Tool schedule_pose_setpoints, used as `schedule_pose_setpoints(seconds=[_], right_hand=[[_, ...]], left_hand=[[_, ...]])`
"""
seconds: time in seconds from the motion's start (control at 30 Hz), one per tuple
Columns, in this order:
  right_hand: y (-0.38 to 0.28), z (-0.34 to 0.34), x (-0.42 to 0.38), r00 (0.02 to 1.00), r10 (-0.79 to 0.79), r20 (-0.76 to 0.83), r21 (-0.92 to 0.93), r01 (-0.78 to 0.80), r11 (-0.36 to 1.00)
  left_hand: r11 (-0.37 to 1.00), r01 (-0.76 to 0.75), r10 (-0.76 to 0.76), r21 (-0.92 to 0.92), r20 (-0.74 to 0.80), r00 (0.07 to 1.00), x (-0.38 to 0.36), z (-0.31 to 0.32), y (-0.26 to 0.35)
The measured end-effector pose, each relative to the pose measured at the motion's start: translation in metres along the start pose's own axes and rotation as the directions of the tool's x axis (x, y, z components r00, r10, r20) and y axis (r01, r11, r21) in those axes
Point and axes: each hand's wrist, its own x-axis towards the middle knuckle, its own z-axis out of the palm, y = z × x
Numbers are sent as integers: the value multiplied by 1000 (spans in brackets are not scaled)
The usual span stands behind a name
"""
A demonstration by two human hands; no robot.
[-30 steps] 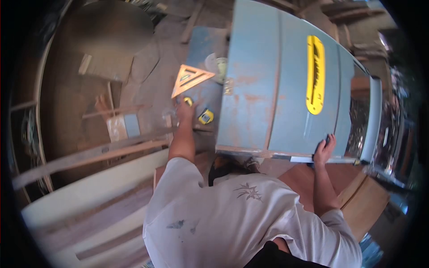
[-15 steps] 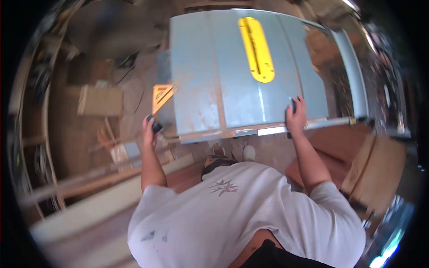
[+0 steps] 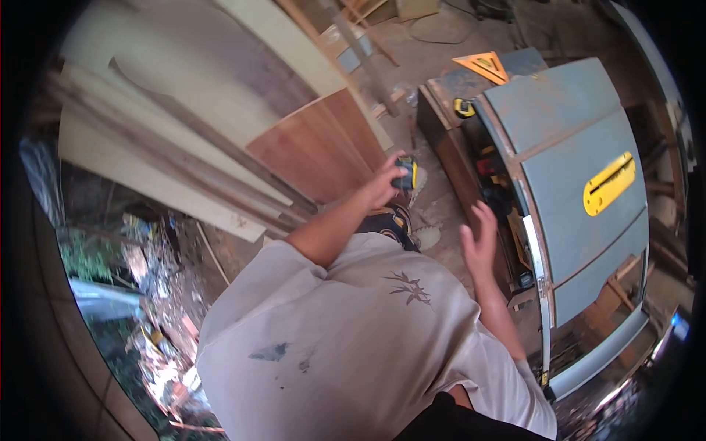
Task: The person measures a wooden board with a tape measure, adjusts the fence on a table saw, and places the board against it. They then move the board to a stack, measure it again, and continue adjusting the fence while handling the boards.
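Note:
My left hand [image 3: 382, 184] is closed around a black and yellow tape measure [image 3: 407, 173], held in front of my body above my shoes. My right hand [image 3: 482, 239] hangs open, fingers apart, beside the front edge of a table saw [image 3: 559, 110]. Nothing is in it. The saw has a grey-blue top with rust marks and a yellow throat plate [image 3: 610, 184]. An orange triangular speed square [image 3: 483, 67] lies by the saw's far left corner. Near it, a second yellow and black tape measure [image 3: 463, 108] rests on the wooden side surface.
A reddish-brown wood panel [image 3: 316, 147] leans to my left against long pale boards [image 3: 176, 173]. A fence rail [image 3: 535, 250] runs along the saw's front. Scrap and rubble [image 3: 165, 345] lie at the lower left. A cable [image 3: 441, 40] crosses the floor at the back.
The view has swung left, so the saw now stands on my right. My right hand has come off the saw top. My left hand, still holding the tape measure, is now near the wood panel.

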Motion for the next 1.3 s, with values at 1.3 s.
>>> schedule_pose_setpoints(seconds=[1.3], right_hand=[[-58, 133, -215, 387, 876, 287, -471, -739, 481]], left_hand=[[-201, 299, 464, 933, -178, 868, 74, -415, 199]])
